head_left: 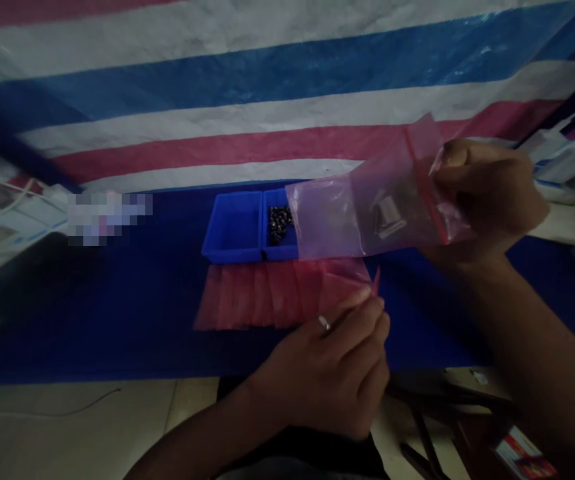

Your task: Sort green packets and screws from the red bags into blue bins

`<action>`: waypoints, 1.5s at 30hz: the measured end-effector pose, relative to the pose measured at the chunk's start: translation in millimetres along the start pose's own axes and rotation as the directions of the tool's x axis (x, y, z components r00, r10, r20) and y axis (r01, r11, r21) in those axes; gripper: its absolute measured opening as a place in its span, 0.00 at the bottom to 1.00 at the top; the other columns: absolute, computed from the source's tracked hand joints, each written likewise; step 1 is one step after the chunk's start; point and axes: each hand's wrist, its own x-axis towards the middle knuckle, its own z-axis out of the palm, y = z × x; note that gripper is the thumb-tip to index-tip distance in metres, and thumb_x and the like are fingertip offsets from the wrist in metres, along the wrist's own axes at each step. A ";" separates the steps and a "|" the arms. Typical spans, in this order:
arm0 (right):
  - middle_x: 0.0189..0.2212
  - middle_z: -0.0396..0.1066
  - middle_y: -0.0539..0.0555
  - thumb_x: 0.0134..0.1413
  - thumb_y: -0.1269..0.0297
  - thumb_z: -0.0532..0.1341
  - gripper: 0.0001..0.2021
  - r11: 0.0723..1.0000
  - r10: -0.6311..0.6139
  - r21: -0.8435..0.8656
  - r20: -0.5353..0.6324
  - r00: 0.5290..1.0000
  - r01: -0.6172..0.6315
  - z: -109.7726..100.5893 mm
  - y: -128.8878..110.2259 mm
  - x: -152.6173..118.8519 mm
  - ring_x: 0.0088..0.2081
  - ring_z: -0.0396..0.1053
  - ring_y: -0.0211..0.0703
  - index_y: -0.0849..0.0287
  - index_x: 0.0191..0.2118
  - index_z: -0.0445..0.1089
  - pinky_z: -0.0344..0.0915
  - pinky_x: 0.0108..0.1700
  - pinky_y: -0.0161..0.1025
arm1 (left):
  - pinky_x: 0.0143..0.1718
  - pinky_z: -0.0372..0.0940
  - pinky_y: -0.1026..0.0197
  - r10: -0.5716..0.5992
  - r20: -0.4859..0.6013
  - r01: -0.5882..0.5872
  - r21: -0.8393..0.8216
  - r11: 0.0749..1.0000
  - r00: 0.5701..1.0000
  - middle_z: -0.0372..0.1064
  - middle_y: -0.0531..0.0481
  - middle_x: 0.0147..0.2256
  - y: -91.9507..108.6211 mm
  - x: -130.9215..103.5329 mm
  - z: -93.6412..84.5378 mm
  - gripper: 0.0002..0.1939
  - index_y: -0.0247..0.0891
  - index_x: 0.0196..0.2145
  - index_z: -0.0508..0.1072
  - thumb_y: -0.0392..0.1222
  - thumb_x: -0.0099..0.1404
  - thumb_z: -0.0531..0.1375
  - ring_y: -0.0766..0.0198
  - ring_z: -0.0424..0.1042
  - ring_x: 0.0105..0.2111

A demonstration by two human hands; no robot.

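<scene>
My right hand [497, 193] pinches a clear pink zip-lock bag [327, 213] near its red seal strip and holds it raised. Small pale rectangular pieces [388, 213] show inside that bag. Below, my left hand [337, 360], with a ring on one finger, has its fingertips closed on the red-edged end of another pink zip-lock bag [347, 275]. This one lies at the right end of an overlapping row of pink bags [252, 297]. Behind the row, the raised bag partly covers a blue bin [281, 253] of small black screws [278, 223].
Left of the screw bin, touching it, is an empty blue bin [232, 255]. Both stand on a dark blue table [142, 300] before a striped plastic sheet [227, 73]. White items with cables [22, 227] lie at the left; more pale items [572, 160] are at the right.
</scene>
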 end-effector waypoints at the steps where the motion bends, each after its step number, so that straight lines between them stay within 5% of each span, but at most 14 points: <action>1: 0.16 0.47 0.49 0.43 0.57 0.64 0.19 1.000 -0.002 0.009 -0.011 1.000 0.002 -0.3 2.5 1.0 0.20 0.43 0.38 0.53 0.15 0.53 0.42 0.26 0.42 | 0.67 0.68 0.52 -0.002 0.029 0.001 0.055 0.998 1.000 0.82 0.42 0.47 -6.0 4.4 2.1 0.13 0.29 0.39 0.80 0.30 0.73 0.55 0.54 0.79 0.53; 8: 0.16 0.48 0.47 0.42 0.60 0.64 0.16 0.999 0.037 -0.011 0.064 0.997 -0.037 -4.5 9.3 4.9 0.19 0.43 0.36 0.53 0.15 0.56 0.44 0.25 0.42 | 0.65 0.68 0.51 -0.109 0.188 0.068 0.208 0.976 0.976 0.74 0.38 0.60 3.3 -1.1 3.0 0.21 0.25 0.58 0.75 0.33 0.77 0.50 0.52 0.73 0.63; 13: 0.17 0.48 0.48 0.44 0.57 0.64 0.17 0.998 0.053 0.019 0.147 0.988 -0.057 3.0 3.1 -1.9 0.20 0.46 0.37 0.54 0.17 0.55 0.46 0.27 0.42 | 0.62 0.71 0.55 -0.107 0.268 0.054 0.199 0.978 0.957 0.76 0.39 0.58 3.7 6.0 16.1 0.17 0.25 0.57 0.76 0.34 0.77 0.55 0.53 0.75 0.60; 17: 0.21 0.52 0.49 0.47 0.61 0.64 0.17 0.987 0.143 0.039 0.201 0.969 -0.154 10.4 1.2 -5.4 0.24 0.51 0.40 0.54 0.19 0.55 0.53 0.31 0.42 | 0.69 0.67 0.55 -0.260 0.140 0.274 -0.095 0.957 0.955 0.73 0.39 0.62 4.0 3.0 15.8 0.18 0.24 0.60 0.73 0.39 0.80 0.55 0.56 0.70 0.65; 19: 0.22 0.50 0.49 0.48 0.60 0.63 0.16 0.979 0.174 0.071 0.173 0.969 -0.189 13.6 0.2 -5.7 0.25 0.50 0.41 0.54 0.21 0.54 0.55 0.31 0.41 | 0.67 0.71 0.55 -0.494 0.154 0.512 -0.384 0.768 0.856 0.71 0.41 0.64 1.2 -11.9 2.7 0.20 0.33 0.65 0.69 0.42 0.81 0.54 0.58 0.71 0.65; 21: 0.22 0.48 0.48 0.50 0.59 0.61 0.16 0.971 0.203 0.093 0.174 0.964 -0.221 16.8 -1.3 -6.4 0.23 0.51 0.40 0.53 0.23 0.52 0.57 0.29 0.41 | 0.59 0.78 0.52 -0.745 0.194 0.686 -0.581 0.437 0.638 0.68 0.41 0.66 -12.0 -29.9 -16.4 0.26 0.44 0.70 0.64 0.46 0.78 0.61 0.54 0.75 0.61; 23: 0.21 0.50 0.46 0.53 0.57 0.61 0.16 0.958 0.241 0.101 0.226 0.944 -0.269 20.1 -2.4 -8.9 0.19 0.55 0.40 0.52 0.26 0.51 0.59 0.24 0.40 | 0.57 0.79 0.48 -0.844 0.227 0.633 -0.757 0.162 0.487 0.70 0.45 0.65 -36.9 -41.7 -36.6 0.29 0.49 0.66 0.67 0.49 0.72 0.68 0.48 0.74 0.62; 26: 0.22 0.55 0.44 0.57 0.57 0.62 0.15 0.915 0.305 0.170 0.307 0.902 -0.367 24.8 -0.6 -16.1 0.15 0.60 0.40 0.52 0.28 0.53 0.62 0.18 0.40 | 0.51 0.82 0.47 -0.816 0.403 0.533 -0.834 -0.141 0.414 0.77 0.43 0.58 -80.8 -37.4 -60.7 0.34 0.44 0.62 0.71 0.54 0.63 0.74 0.44 0.80 0.55; 27: 0.23 0.57 0.44 0.58 0.56 0.62 0.15 0.900 0.315 0.196 0.323 0.892 -0.389 26.0 1.1 -18.8 0.15 0.61 0.40 0.52 0.29 0.54 0.63 0.17 0.40 | 0.46 0.84 0.44 -0.782 0.456 0.535 -0.823 -0.190 0.425 0.75 0.40 0.59 -92.9 -31.5 -65.8 0.40 0.41 0.64 0.69 0.58 0.59 0.75 0.39 0.79 0.55; 32: 0.26 0.59 0.43 0.58 0.57 0.65 0.11 0.872 0.337 0.242 0.333 0.881 -0.425 28.8 9.4 -26.7 0.18 0.65 0.41 0.50 0.34 0.62 0.68 0.14 0.40 | 0.32 0.83 0.57 -0.766 0.520 0.694 -0.707 -0.136 0.379 0.82 0.44 0.43 -122.5 -5.2 -70.6 0.20 0.37 0.50 0.80 0.46 0.63 0.73 0.46 0.83 0.45; 36: 0.32 0.68 0.44 0.54 0.58 0.68 0.11 0.800 0.415 0.275 0.388 0.823 -0.533 32.2 8.8 -29.1 0.27 0.72 0.42 0.50 0.37 0.64 0.81 0.24 0.47 | 0.33 0.82 0.58 -0.740 0.535 0.643 -0.744 -0.184 0.408 0.82 0.48 0.37 -128.5 -0.7 -65.5 0.11 0.38 0.43 0.81 0.41 0.63 0.71 0.51 0.84 0.39; 40: 0.32 0.75 0.42 0.52 0.65 0.72 0.15 0.820 0.363 0.290 0.403 0.840 -0.493 36.0 10.0 -34.9 0.31 0.77 0.41 0.48 0.43 0.70 0.83 0.31 0.43 | 0.36 0.83 0.55 -0.726 0.531 0.629 -0.758 -0.176 0.437 0.82 0.48 0.37 -132.4 -1.5 -59.7 0.09 0.37 0.42 0.82 0.43 0.67 0.68 0.51 0.84 0.39; 43: 0.29 0.77 0.41 0.53 0.69 0.73 0.11 0.890 0.306 0.210 0.381 0.872 -0.404 35.9 14.2 -39.3 0.25 0.78 0.41 0.50 0.40 0.75 0.81 0.30 0.40 | 0.36 0.82 0.53 -0.767 0.398 0.635 -0.772 0.017 0.504 0.83 0.49 0.38 -136.3 -9.3 -52.8 0.11 0.36 0.45 0.82 0.45 0.73 0.64 0.54 0.84 0.39; 45: 0.29 0.78 0.42 0.54 0.70 0.74 0.08 0.964 0.198 0.104 0.328 0.924 -0.243 33.9 18.2 -40.9 0.24 0.78 0.41 0.51 0.35 0.76 0.79 0.28 0.39 | 0.39 0.82 0.54 -0.788 0.154 0.646 -0.675 0.357 0.596 0.82 0.52 0.37 -140.7 -17.2 -50.1 0.09 0.39 0.44 0.83 0.45 0.73 0.65 0.58 0.83 0.38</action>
